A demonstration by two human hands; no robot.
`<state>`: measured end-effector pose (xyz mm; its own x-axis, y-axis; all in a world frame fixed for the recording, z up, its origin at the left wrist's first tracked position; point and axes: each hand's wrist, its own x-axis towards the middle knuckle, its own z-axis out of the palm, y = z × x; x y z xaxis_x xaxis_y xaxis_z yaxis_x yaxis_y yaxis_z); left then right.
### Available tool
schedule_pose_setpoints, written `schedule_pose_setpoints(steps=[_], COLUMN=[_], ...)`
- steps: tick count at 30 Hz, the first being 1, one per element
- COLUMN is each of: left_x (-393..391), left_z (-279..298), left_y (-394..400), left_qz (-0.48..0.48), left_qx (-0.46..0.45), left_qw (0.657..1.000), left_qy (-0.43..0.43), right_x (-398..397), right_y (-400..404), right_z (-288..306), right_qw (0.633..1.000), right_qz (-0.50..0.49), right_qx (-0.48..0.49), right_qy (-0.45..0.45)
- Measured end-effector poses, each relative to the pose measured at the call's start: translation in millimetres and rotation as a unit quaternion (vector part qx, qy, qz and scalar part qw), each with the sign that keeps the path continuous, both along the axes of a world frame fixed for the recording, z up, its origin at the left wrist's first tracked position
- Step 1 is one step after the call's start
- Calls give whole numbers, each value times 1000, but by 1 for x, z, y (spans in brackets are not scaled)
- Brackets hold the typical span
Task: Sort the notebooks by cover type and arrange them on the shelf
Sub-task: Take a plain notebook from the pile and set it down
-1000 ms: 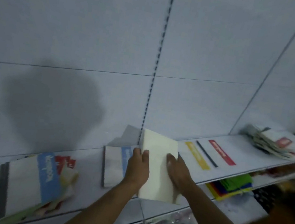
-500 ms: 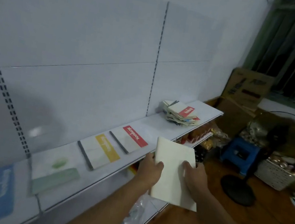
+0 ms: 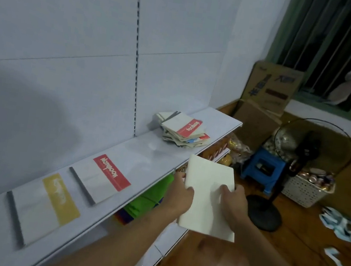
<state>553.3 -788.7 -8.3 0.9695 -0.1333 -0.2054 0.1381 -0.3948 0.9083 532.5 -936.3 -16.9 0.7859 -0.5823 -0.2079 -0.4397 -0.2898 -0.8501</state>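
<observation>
Hands grip a plain cream notebook (image 3: pixel 207 196): left hand (image 3: pixel 180 197) and right hand (image 3: pixel 233 205) clasp its edges near the shelf (image 3: pixel 158 153).

Notebooks (image 3: pixel 105 179) flat on shelf (image 3: pixel 160 153), stack (image 3: pixel 183 131) farther right.

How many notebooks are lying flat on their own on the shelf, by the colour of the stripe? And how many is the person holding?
Red stripe notebook, flat on the shelf: 1
Yellow stripe notebook, flat on the shelf: 1
Plain cream notebook, held by the left hand and the right hand: 1
Total: 3
The messy pile at the far end is not counted; its notebooks overlap too much to tell.
</observation>
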Motion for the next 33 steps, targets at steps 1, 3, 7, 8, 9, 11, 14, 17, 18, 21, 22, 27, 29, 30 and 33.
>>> schedule_pose_setpoints(steps=[1,3,7,8,9,11,14,17,18,21,22,27,29,30,33], left_x=[16,45,97,108,118,136,162,182,188,201,204,220,221,223,227], left_z=[-3,-7,-18,-20,-22,-27,-36,-54,-62,-86,-92,-104,-102,-99,-94], left_y=[-1,2,27,36,45,62,87,105,108,107,104,94,89,86,82], left_qz=[14,47,141,163,185,230,292,317,321,347,360,409,419,421,426], left_qx=[-1,2,9,16,21,30,54,71,79,88,87,120,144,157,167], left_qw=[1000,999,990,987,982,972,955,945,943,931,926,897,888,885,876], left_qy=[0,-6,-3,4,10,20,20,35,47,70,76,116,120,125,151], right_x=[18,56,123,139,153,181,226,265,277,307,316,345,345,344,341], right_y=[0,5,33,43,54,74,102,123,128,135,138,150,151,151,155], right_z=[0,2,1,1,-1,-5,-17,-36,-43,-58,-63,-84,-92,-92,-82], right_qw=[1000,999,994,991,988,979,961,933,924,894,883,849,842,833,798], right_qz=[11,34,104,126,152,199,273,353,374,436,457,508,511,517,521], right_qx=[-14,-34,-42,-37,-33,-39,-49,-75,-80,-93,-100,-131,-149,-171,-282], right_qy=[3,8,11,9,7,-5,-7,8,17,44,43,61,82,96,112])
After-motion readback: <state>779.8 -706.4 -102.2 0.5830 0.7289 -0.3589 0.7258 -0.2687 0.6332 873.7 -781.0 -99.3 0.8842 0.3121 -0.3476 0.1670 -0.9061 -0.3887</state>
